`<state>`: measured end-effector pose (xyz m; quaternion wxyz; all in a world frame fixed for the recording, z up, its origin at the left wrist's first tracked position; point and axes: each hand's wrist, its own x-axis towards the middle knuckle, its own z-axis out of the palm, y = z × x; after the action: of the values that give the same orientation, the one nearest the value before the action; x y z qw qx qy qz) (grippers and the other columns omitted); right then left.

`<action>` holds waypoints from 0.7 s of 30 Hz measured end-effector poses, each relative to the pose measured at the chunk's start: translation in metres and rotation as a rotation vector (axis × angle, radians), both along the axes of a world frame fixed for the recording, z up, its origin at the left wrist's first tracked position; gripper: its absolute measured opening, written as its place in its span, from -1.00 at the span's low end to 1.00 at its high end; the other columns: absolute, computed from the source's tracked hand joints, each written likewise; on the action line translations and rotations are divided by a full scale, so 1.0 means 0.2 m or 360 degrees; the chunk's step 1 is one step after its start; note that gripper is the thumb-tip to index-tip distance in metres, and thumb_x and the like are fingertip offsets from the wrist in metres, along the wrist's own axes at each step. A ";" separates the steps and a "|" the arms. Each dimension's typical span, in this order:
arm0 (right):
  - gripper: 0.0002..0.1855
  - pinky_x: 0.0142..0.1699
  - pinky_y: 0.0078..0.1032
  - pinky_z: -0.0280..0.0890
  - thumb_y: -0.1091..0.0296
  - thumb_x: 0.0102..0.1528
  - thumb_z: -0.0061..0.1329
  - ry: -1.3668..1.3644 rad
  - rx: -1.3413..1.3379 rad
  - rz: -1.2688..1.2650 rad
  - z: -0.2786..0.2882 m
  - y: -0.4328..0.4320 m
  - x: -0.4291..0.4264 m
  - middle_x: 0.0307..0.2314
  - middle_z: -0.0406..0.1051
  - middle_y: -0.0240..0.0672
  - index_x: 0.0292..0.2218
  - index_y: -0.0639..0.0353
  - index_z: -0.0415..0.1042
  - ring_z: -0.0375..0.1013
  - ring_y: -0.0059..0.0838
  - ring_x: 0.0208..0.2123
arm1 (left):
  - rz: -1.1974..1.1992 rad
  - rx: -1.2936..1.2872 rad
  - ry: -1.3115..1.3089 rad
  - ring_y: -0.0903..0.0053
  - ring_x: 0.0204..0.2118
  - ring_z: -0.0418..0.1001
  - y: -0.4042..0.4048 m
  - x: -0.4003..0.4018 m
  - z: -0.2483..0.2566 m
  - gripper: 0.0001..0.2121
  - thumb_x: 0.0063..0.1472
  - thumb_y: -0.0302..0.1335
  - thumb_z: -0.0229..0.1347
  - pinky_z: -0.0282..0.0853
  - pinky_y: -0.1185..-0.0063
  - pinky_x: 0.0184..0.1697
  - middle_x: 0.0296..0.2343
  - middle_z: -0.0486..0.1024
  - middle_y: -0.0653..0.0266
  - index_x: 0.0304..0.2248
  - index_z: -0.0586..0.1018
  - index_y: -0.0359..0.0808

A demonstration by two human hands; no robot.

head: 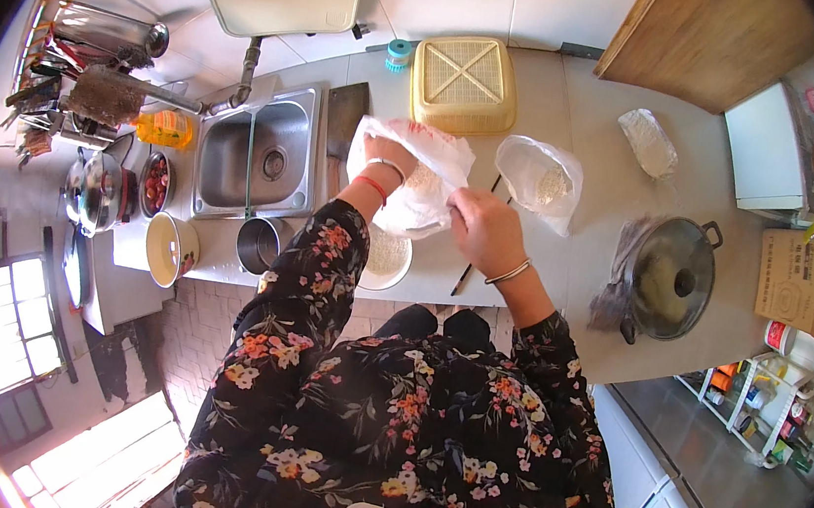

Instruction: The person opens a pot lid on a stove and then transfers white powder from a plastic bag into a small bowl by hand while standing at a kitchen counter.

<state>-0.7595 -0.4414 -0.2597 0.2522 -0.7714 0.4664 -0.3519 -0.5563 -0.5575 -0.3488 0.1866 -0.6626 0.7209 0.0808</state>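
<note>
My left hand reaches into the mouth of a white plastic bag bearing red print; its fingers are hidden inside. Pale grain, possibly rice, shows in the bag. On the right side, my right hand pinches the bag's rim. Below the bag, and partly covered by it, a white bowl holds similar pale grain. A second plastic bag lies open to the right, with pale contents in it. Between the two bags, a dark thin stick slants across the counter, partly hidden by my right hand.
A steel sink with a cleaver-like blade beside it is on the left. Near the front edge stand a cream pot and a metal pot. Behind is a yellow basket; rightward are a wrapped packet and a lidded pan.
</note>
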 end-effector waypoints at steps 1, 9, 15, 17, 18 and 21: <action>-0.95 -0.38 -0.28 0.29 0.47 -0.04 -0.07 0.0005 -0.0004 -0.0016 0.01 -0.01 -0.01 -0.57 0.37 -0.21 -0.47 0.20 0.32 0.41 -0.17 -0.47 | 0.0071 0.0113 0.0188 0.23 0.16 0.15 -0.04 -0.03 0.19 -0.50 0.20 -0.21 -0.17 0.02 0.10 0.13 0.12 0.16 0.08 0.11 0.26 -0.20; -0.94 -0.40 -0.29 0.29 0.51 -0.04 -0.05 -0.0029 0.0022 -0.0047 0.08 0.01 0.02 -0.54 0.40 -0.18 -0.43 0.21 0.36 0.42 -0.13 -0.47 | 0.0201 -0.0032 0.0214 0.11 0.02 0.30 0.07 -0.02 0.15 -0.56 0.19 -0.13 -0.07 0.19 0.01 -0.06 -0.05 0.36 0.10 -0.05 0.43 -0.25; -0.94 -0.38 -0.30 0.30 0.50 -0.04 -0.05 -0.0143 0.0117 0.0040 0.06 0.04 0.10 -0.53 0.40 -0.18 -0.43 0.21 0.36 0.42 -0.12 -0.47 | -0.0820 0.0145 0.0619 0.27 0.09 0.24 0.03 -0.04 -0.22 -0.70 0.24 -0.41 -0.13 0.15 0.44 0.11 -0.03 0.37 0.09 -0.06 0.47 -0.22; -0.96 -0.37 -0.30 0.30 0.48 -0.02 -0.06 -0.0157 0.0079 0.0074 0.07 0.02 0.12 -0.53 0.40 -0.18 -0.44 0.20 0.37 0.42 -0.12 -0.48 | -0.0593 0.0110 0.0670 0.28 0.09 0.23 0.05 -0.06 -0.35 -0.69 0.24 -0.40 -0.13 0.15 0.44 0.12 -0.03 0.37 0.10 -0.05 0.47 -0.22; -0.96 -0.37 -0.30 0.30 0.48 -0.02 -0.06 -0.0150 0.0080 0.0064 0.06 0.02 0.12 -0.53 0.40 -0.18 -0.44 0.20 0.37 0.42 -0.12 -0.48 | -0.0467 0.0161 0.0597 0.28 0.10 0.23 0.07 -0.08 -0.41 -0.69 0.24 -0.40 -0.14 0.15 0.43 0.12 -0.03 0.36 0.11 -0.05 0.46 -0.21; -0.96 -0.37 -0.30 0.30 0.45 -0.01 -0.07 -0.0098 0.0138 0.0081 0.06 0.02 0.12 -0.54 0.41 -0.19 -0.45 0.19 0.38 0.42 -0.13 -0.48 | -0.0285 0.0250 0.0462 0.28 0.10 0.23 0.10 -0.09 -0.52 -0.68 0.25 -0.38 -0.14 0.14 0.43 0.12 -0.02 0.35 0.12 -0.04 0.45 -0.21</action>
<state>-0.7361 -0.4372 -0.2481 0.3085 -0.7601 0.4534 -0.3485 -0.5739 -0.5379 -0.4524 0.1382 -0.5604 0.7879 0.2148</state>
